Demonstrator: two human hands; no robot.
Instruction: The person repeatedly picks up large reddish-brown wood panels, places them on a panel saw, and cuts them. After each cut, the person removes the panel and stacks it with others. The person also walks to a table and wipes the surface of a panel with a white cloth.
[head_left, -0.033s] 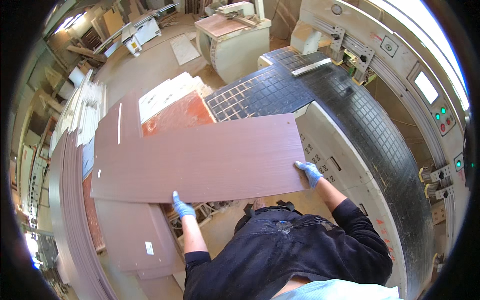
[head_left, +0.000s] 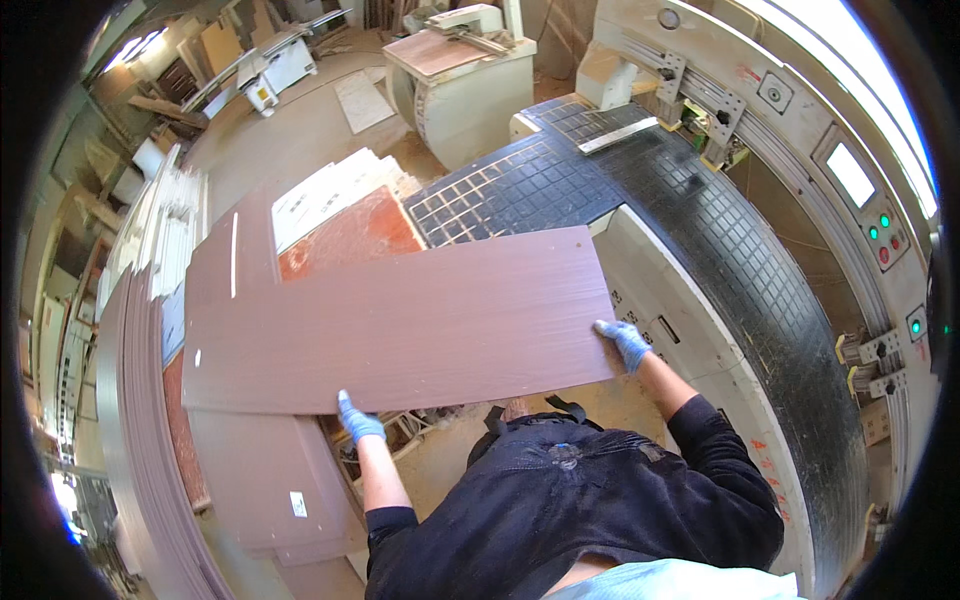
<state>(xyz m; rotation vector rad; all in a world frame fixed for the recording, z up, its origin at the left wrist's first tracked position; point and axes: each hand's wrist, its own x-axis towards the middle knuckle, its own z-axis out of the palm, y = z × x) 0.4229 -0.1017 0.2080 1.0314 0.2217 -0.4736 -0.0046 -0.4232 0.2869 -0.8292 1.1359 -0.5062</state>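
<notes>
The person is holding a long, flat, reddish-brown wood-grain board [head_left: 400,320] out in front of the body. The board is lying almost flat, and its long side is running from left to right across the view. It is tilting a little, so the right end is sitting a bit higher in the picture than the left end.

The left hand in a blue glove [head_left: 358,420] is gripping the near long edge of the board, toward the left half. Its fingers are curling around the edge, with the fingertips lying on top of the board. The right hand in a blue glove [head_left: 626,342] is gripping the right short end, near the near corner. Its fingers are also closing on the edge. How tightly either hand is squeezing cannot be told.

The right end of the board is hanging just over the black gridded machine table [head_left: 640,190] and the cream machine body [head_left: 690,340] beside it. So the right hand is the one nearer the machine. The left end is floating above a stack of more reddish-brown boards [head_left: 250,470], which is lying lower down on the person's left.
</notes>
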